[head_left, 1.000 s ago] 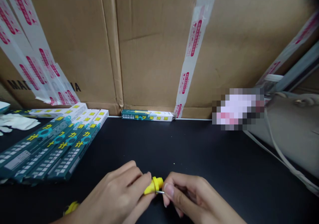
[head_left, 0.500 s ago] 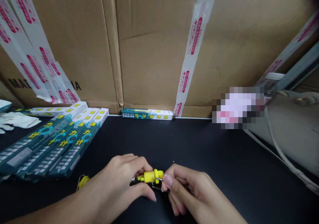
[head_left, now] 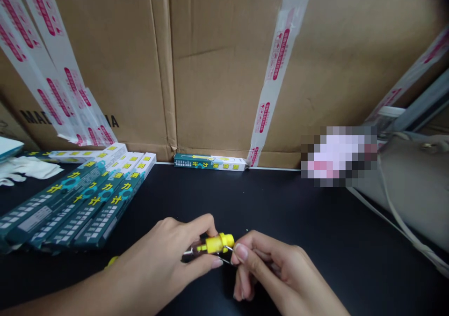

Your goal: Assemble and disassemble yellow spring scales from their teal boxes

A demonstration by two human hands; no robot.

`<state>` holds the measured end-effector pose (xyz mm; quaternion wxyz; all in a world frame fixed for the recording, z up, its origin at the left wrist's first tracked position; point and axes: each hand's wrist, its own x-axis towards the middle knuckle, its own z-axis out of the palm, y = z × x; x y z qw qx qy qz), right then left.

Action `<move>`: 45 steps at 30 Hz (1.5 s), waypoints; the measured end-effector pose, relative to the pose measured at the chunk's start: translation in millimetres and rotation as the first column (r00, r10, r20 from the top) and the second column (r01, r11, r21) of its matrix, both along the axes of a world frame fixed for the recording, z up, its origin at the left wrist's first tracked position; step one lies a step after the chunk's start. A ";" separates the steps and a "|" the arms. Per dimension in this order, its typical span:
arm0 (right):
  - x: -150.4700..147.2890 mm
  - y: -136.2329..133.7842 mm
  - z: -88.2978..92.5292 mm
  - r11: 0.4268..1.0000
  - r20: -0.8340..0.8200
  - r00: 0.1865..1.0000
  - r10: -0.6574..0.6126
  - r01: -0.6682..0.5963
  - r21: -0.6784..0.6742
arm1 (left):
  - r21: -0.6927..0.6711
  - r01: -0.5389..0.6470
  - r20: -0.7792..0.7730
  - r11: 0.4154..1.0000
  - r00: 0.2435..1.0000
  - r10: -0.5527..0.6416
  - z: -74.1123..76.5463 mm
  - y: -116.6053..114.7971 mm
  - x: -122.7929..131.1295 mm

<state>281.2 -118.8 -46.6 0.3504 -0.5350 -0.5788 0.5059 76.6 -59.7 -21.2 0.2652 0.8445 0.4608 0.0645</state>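
Low over the black table, my left hand is closed around a small tube-shaped tool with a yellow plastic end. My right hand pinches a thin metal wire hook that sticks out of that yellow end. Both hands meet at the front middle of the table. The rest of the tool is hidden inside my left fingers. A bit of another yellow part peeks out behind my left wrist.
A row of long teal-and-white boxes lies at the left, one more box against the cardboard wall. White cloth gloves lie far left. A grey bag with a strap sits at the right.
The yellow end has turned from pointing up-right to lying level. Both hands have shifted slightly away from me, and more of the tool's body shows past my left fingers.
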 end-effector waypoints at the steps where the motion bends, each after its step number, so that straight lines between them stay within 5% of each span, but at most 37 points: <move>1: -0.2 -0.2 0.0 1.000 -0.012 1.000 -0.002 0.002 -0.004 | 0.033 0.001 -0.032 0.999 0.999 0.001 -1.2 -0.7 -0.3; 5: 0.0 -0.4 0.0 1.000 -0.019 1.000 0.002 -0.002 -0.003 | 0.170 0.144 -0.139 0.975 0.983 -0.121 -7.6 -2.2 -1.9; 8: -0.1 0.4 -0.6 1.000 -0.003 1.000 0.002 -0.002 0.006 | 0.353 0.388 -0.258 0.851 0.915 -0.310 -12.7 -3.9 -3.4; 11: -0.7 1.0 -1.9 1.000 0.002 1.000 0.005 -0.005 0.007 | 0.499 0.474 -0.353 0.725 0.876 -0.330 -16.6 -6.4 -4.4; 18: -2.3 -2.2 -6.2 0.999 0.047 0.999 0.023 -0.021 -0.042 | 0.615 0.412 -0.374 0.672 0.903 -0.211 -18.2 -10.2 -2.7; 22: -2.8 -2.7 -9.6 0.994 0.053 0.998 0.020 -0.014 -0.110 | 0.682 0.437 -0.381 0.587 0.897 -0.226 -21.5 -14.5 -3.7; 31: -3.1 -1.5 -9.3 0.989 -0.270 0.962 -0.044 0.004 -0.147 | 0.746 0.424 -0.351 0.514 0.906 -0.238 -27.2 -21.0 -4.7; 39: -4.0 3.0 -4.4 0.980 -0.380 0.922 -0.080 0.004 -0.199 | 0.816 0.394 -0.345 0.423 0.919 -0.190 -24.5 -20.4 -1.4; 45: -5.4 3.6 0.0 0.960 -0.416 0.893 -0.171 0.055 -0.276 | 0.803 0.428 -0.395 0.414 0.903 -0.168 -30.2 -23.3 -2.0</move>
